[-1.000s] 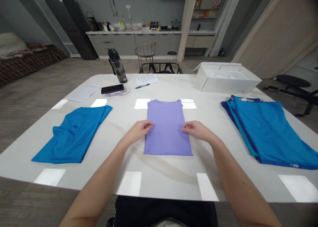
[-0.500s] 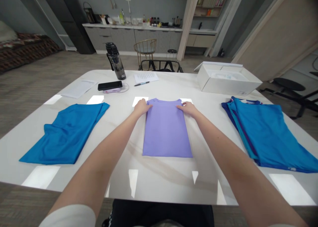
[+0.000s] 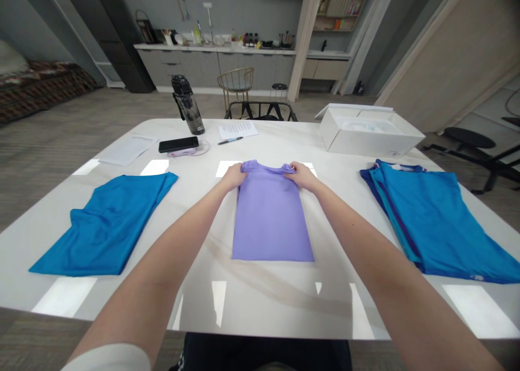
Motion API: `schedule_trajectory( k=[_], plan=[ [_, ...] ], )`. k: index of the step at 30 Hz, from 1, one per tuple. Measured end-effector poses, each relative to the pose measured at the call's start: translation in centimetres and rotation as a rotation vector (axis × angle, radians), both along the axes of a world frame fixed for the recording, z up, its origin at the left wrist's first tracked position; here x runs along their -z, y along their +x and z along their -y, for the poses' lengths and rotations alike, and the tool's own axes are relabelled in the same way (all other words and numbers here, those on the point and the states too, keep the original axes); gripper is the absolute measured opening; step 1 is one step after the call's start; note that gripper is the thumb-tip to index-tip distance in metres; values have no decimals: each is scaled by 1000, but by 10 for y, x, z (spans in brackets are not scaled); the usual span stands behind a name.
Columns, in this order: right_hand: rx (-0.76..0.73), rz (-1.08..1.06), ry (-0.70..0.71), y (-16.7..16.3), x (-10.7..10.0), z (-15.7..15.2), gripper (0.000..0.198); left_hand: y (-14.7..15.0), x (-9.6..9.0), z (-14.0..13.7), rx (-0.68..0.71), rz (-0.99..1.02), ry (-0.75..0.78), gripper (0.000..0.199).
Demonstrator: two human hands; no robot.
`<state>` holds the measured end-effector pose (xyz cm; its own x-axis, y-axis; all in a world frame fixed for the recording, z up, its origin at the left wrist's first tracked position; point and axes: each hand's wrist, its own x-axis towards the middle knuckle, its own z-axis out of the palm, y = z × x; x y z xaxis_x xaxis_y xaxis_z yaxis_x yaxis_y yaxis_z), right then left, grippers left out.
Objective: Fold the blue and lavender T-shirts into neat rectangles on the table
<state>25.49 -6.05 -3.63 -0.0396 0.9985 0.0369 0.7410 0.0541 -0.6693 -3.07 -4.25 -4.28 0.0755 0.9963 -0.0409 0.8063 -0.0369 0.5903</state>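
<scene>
A purple T-shirt [image 3: 272, 219], folded into a neat rectangle, lies on the white table with its neckline away from me. My left hand [image 3: 233, 176] pinches its far left corner, and my right hand [image 3: 303, 176] pinches the far right corner. Between them the collar edge is slightly raised and creased. To the left, a blue shirt [image 3: 114, 219] lies loosely folded with wrinkles. On the right is a stack of folded blue and navy shirts [image 3: 439, 219].
Toward the back stand a dark water bottle [image 3: 189, 106] and an open white box [image 3: 369, 135]. A black phone [image 3: 179, 144], a pen [image 3: 230, 141] and printed papers [image 3: 238, 129] lie near them. A black chair [image 3: 260, 110] is beyond the table's far edge.
Both hands have closed on the purple T-shirt's far corners and lifted its collar edge a little, where it lay flat before. The camera view has shifted slightly.
</scene>
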Motion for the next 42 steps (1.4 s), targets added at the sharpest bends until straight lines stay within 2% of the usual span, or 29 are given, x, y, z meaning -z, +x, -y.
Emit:
schedule_trajectory(
  k=[3, 6, 11, 15, 19, 23, 28, 31, 33, 36, 38, 40, 42],
  plan=[
    [-14, -28, 115, 6, -9, 16, 15, -5, -6, 13, 12, 89, 87, 16],
    [-72, -103, 227, 13, -25, 38, 14, -8, -21, 28, 76, 198, 191, 16],
    [-66, -191, 355, 24, -60, 85, 14, 2, -62, 56, 161, 261, 291, 22],
    [6, -233, 392, 37, -83, 126, 16, 29, -97, 82, 206, 247, 317, 28],
    [113, -255, 364, 60, -95, 173, 22, 70, -122, 107, 309, 216, 367, 27],
    [201, -299, 398, 96, -98, 227, 25, 118, -134, 131, 455, 245, 391, 26],
    [354, -309, 548, 162, -105, 295, 25, 191, -143, 165, 609, 351, 319, 26],
    [462, -255, 677, 215, -125, 323, 24, 242, -155, 185, 715, 528, 281, 27],
    [540, -205, 776, 254, -142, 329, 26, 280, -162, 194, 734, 662, 207, 28],
    [558, -136, 812, 311, -163, 319, 29, 338, -161, 201, 687, 840, -11, 27],
    [549, -108, 745, 342, -164, 303, 29, 375, -145, 201, 614, 917, -171, 28],
    [533, -116, 632, 367, -151, 286, 29, 405, -118, 200, 514, 956, -294, 28],
    [534, -133, 510, 385, -128, 274, 29, 427, -88, 199, 434, 964, -389, 28]
  ],
)
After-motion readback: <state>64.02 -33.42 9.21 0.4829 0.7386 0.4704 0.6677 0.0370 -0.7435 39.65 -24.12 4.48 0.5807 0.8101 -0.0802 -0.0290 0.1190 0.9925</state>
